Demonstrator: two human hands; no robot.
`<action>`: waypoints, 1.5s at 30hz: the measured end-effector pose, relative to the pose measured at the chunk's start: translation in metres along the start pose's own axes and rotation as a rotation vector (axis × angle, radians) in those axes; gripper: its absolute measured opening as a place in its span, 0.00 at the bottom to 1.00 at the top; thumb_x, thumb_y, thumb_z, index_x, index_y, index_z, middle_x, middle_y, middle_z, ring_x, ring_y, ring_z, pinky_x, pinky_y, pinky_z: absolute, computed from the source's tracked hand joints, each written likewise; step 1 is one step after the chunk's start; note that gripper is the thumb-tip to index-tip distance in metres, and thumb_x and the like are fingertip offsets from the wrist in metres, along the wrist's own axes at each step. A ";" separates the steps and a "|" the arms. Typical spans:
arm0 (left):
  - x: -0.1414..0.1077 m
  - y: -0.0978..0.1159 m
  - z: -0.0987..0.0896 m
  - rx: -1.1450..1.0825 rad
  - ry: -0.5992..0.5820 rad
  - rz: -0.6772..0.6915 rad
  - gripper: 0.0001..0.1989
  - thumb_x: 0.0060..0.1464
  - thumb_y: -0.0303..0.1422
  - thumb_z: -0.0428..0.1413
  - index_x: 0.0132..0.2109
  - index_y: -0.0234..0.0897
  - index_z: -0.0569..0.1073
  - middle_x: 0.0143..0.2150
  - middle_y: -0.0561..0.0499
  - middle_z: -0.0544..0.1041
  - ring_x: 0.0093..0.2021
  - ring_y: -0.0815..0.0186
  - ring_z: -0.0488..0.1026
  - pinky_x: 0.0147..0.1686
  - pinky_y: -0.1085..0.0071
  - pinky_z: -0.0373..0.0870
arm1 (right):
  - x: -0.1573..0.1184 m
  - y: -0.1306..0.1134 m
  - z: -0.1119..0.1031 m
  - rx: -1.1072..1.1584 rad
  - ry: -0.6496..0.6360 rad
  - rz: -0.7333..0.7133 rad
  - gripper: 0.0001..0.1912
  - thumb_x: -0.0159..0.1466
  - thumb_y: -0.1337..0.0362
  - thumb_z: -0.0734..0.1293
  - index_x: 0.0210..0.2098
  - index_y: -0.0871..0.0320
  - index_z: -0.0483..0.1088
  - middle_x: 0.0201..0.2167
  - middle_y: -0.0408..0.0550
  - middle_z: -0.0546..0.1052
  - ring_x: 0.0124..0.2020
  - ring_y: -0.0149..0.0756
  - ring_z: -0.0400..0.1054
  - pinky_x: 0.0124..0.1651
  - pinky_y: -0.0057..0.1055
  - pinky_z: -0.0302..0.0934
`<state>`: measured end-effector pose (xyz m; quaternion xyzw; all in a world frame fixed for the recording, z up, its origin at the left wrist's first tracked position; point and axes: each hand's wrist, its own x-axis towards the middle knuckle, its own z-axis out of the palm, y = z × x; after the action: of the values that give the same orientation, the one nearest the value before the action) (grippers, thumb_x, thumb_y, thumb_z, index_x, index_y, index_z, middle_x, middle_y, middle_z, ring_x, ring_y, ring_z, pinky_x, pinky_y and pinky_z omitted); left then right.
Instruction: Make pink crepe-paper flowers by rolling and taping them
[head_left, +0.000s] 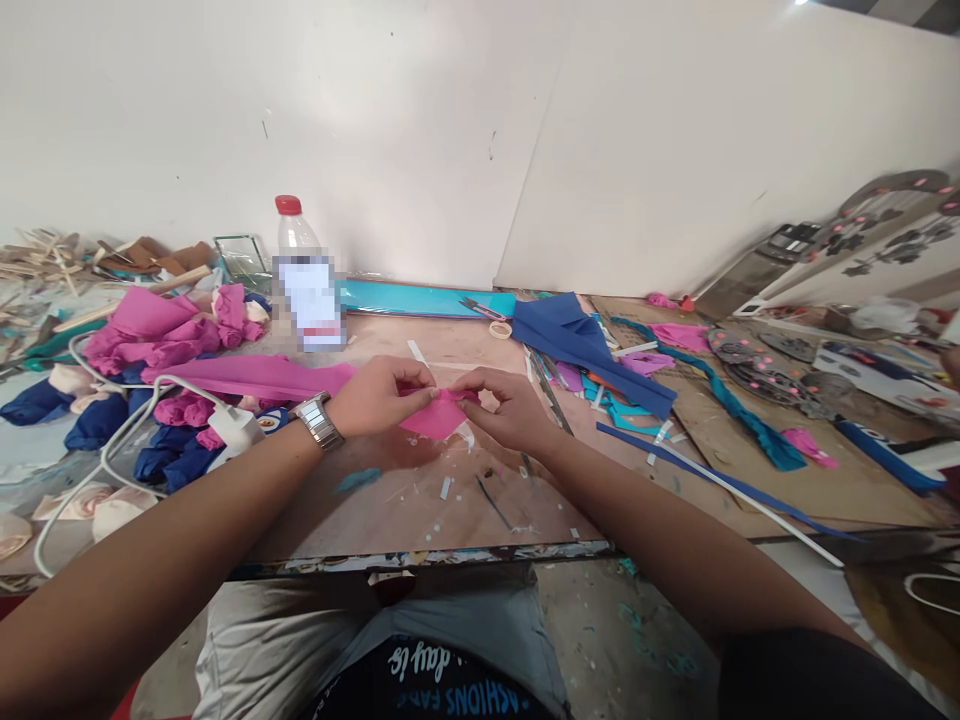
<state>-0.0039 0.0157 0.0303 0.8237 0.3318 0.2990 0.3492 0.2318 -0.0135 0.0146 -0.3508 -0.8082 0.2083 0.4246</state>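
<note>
Between my two hands, above the middle of the table, hangs a small pink fabric piece. My left hand pinches its upper left edge between thumb and fingers; a metal watch is on that wrist. Opposite it, my right hand pinches the upper right edge, its fingertips close to the left ones. A thin white strip sticks up just behind the left fingers. Left of my left hand, a long pink cloth lies on the table.
Rolled pink and blue fabric pieces and a white cable with a plug lie at left. A phone leans on a red-capped bottle. Blue cloth, snips and a white stick lie at right.
</note>
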 end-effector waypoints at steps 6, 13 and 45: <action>0.000 0.001 0.000 -0.004 -0.002 -0.011 0.14 0.60 0.40 0.56 0.33 0.33 0.78 0.27 0.52 0.75 0.28 0.69 0.68 0.30 0.72 0.63 | 0.001 -0.002 0.000 0.032 -0.005 -0.043 0.06 0.67 0.64 0.69 0.40 0.55 0.79 0.33 0.46 0.81 0.32 0.32 0.72 0.40 0.31 0.67; -0.001 0.004 0.003 -0.034 -0.039 -0.008 0.14 0.61 0.40 0.57 0.37 0.34 0.80 0.31 0.50 0.79 0.31 0.67 0.71 0.32 0.72 0.65 | 0.000 0.001 0.001 0.034 -0.020 -0.042 0.07 0.67 0.62 0.69 0.40 0.55 0.79 0.33 0.47 0.81 0.33 0.32 0.72 0.40 0.31 0.67; -0.003 0.007 0.009 -0.019 0.001 -0.027 0.15 0.61 0.42 0.58 0.37 0.36 0.83 0.31 0.50 0.82 0.30 0.67 0.73 0.31 0.71 0.64 | -0.001 -0.003 0.000 -0.081 0.011 -0.080 0.07 0.68 0.63 0.68 0.39 0.53 0.80 0.35 0.47 0.82 0.35 0.34 0.76 0.40 0.32 0.69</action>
<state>0.0027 0.0061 0.0296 0.8156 0.3402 0.2979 0.3608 0.2307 -0.0162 0.0165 -0.3364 -0.8270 0.1566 0.4224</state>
